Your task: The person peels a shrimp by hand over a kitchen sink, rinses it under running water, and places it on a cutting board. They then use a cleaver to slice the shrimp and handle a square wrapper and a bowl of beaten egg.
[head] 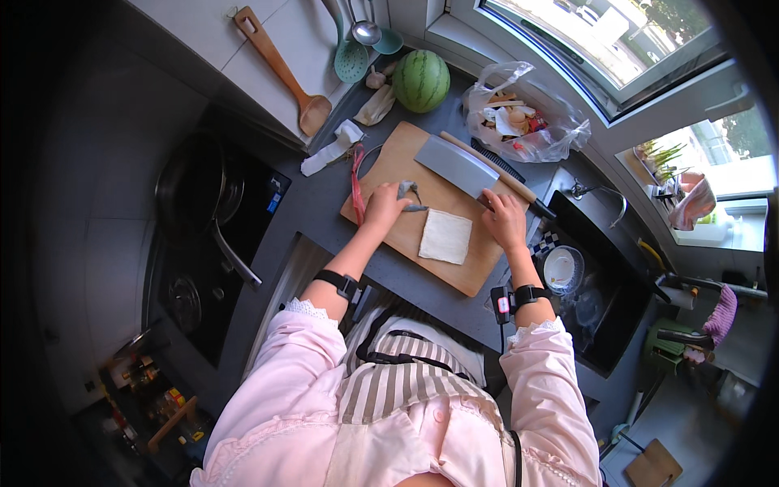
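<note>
A wooden cutting board (401, 155) lies on the dark counter before me. On it rests a square off-white piece, perhaps a tofu sheet or cloth (446, 237). My left hand (383, 209) is shut on a crumpled grey cloth (411, 196) at the board's left side. At the right side, my right hand (506, 218) touches the handle end of a cleaver (457, 165), whose wide blade lies flat near the board's far edge. Beyond the blade is a wooden rolling pin (481, 159). A red plastic strip (356, 189) hangs over the board's left edge.
A watermelon (421, 81) and a clear plastic bag of scraps (526, 119) stand behind the board. To the right is a sink (602, 304) with a bowl (561, 269). A pan (192, 189) sits on the stove at left. White paper (331, 148) lies beside the board.
</note>
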`<state>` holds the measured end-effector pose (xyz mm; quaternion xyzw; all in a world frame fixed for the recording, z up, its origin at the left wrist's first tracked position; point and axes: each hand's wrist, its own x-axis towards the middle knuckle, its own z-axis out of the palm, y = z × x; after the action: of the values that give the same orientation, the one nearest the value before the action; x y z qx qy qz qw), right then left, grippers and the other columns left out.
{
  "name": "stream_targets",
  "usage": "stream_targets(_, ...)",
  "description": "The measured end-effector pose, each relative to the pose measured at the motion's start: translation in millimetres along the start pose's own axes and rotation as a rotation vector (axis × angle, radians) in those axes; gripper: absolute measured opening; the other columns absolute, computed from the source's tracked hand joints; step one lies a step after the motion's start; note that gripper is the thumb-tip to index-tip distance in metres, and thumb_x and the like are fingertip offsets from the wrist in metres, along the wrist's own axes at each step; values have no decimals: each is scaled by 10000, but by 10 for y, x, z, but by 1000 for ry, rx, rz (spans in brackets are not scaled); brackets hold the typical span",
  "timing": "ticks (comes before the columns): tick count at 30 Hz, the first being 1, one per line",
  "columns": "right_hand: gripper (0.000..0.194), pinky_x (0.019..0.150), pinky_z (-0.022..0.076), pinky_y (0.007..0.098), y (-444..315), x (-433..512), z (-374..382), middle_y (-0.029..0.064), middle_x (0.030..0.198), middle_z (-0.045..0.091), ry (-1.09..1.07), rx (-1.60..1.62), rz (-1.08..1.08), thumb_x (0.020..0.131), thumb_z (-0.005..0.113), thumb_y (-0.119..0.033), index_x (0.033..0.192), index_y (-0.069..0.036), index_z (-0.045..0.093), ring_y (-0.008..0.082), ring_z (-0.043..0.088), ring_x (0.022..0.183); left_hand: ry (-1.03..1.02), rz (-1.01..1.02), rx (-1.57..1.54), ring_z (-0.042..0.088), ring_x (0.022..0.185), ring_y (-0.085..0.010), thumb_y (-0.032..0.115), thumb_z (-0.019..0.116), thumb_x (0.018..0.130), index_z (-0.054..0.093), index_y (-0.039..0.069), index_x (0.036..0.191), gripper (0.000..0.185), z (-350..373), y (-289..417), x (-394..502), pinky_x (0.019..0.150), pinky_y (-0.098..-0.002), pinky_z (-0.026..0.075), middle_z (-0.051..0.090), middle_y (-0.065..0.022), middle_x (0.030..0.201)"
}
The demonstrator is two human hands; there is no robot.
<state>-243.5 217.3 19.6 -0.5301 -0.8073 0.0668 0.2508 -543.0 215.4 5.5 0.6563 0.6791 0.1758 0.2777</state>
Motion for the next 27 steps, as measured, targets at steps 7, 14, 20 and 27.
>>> stream_targets(7, 433, 960, 447, 461, -192, -19, 136, 105, 1123, 622, -48, -170, 22, 739, 608, -22, 1159, -116, 655, 326, 536, 1121, 196, 267, -71, 641, 921, -325, 132, 730, 820, 581, 42, 1247, 462, -430, -27, -779, 835, -401, 524, 578, -155, 1199)
stream_targets(14, 456, 999, 437, 446, -655, -229, 88, 143, 1194, 581, -34, 69, -57, 758, 619, 14, 1207, -63, 615, 353, 512, 1159, 286, -146, -589, 623, 790, -93, 67, 649, 904, 653, 35, 1080, 179, -1485, -377, -2090, 618, -227, 519, 645, -46, 1004)
stream_targets(20, 427, 988, 441, 452, -1123, -502, 140, 133, 1203, 578, -129, 144, -98, 781, 617, 17, 1199, -74, 620, 351, 508, 1162, 772, -593, -647, 580, 646, -65, 140, 619, 935, 617, 53, 970, 94, -1992, -1777, -2844, 488, -214, 433, 665, -22, 831)
stream_targets(27, 408, 1000, 435, 452, -1650, -547, 169, 138, 1226, 581, -147, 114, -47, 763, 617, 35, 1159, -56, 646, 350, 506, 1189, 608, -937, -562, 521, 478, -82, 288, 709, 878, 649, 60, 762, 263, -2019, -3666, -2544, 431, -258, 411, 633, 2, 625)
